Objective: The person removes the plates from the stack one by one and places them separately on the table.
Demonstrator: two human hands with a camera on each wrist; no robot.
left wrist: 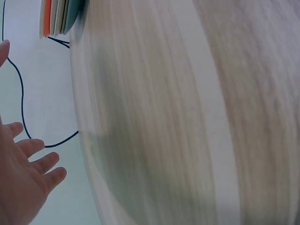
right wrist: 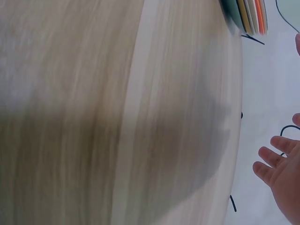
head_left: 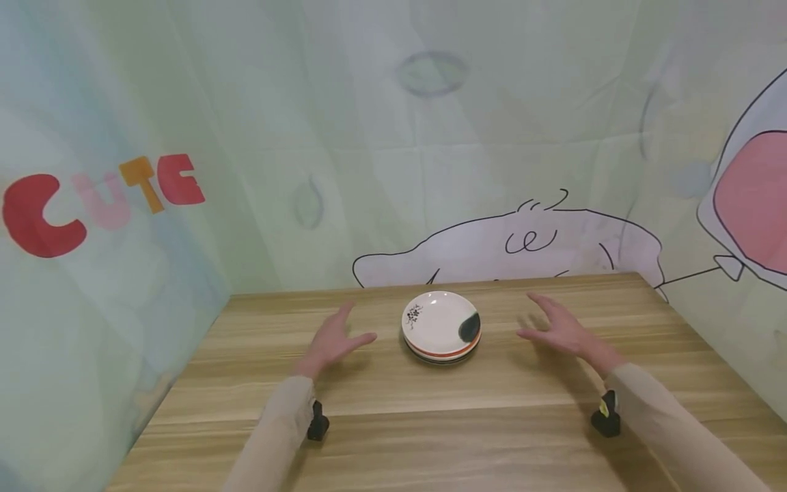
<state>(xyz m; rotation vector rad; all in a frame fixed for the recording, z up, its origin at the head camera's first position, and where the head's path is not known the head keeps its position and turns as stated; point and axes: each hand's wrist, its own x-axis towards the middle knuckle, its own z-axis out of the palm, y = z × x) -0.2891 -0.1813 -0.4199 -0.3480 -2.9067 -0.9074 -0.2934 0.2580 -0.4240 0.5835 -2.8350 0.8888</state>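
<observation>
A small stack of round plates (head_left: 439, 324) sits near the back middle of the wooden table. The top plate is white, with a dark flower sprig on its left, a dark green patch on its right and an orange rim. To the left of the stack, my left hand (head_left: 333, 339) hovers with thumb and fingers spread, apart from the plates. On the other side my right hand (head_left: 562, 329) is likewise spread above the table and holds nothing. Both wrist views show the stack's layered edges (left wrist: 58, 16) at the top, with green plates lowest (right wrist: 232, 14).
The wood-grain table (head_left: 430, 437) ends at a back edge close behind the plates. A printed curtain (head_left: 369, 137) with cartoon outlines and coloured letters hangs behind and at both sides. Black devices (head_left: 318, 421) are strapped at both wrists.
</observation>
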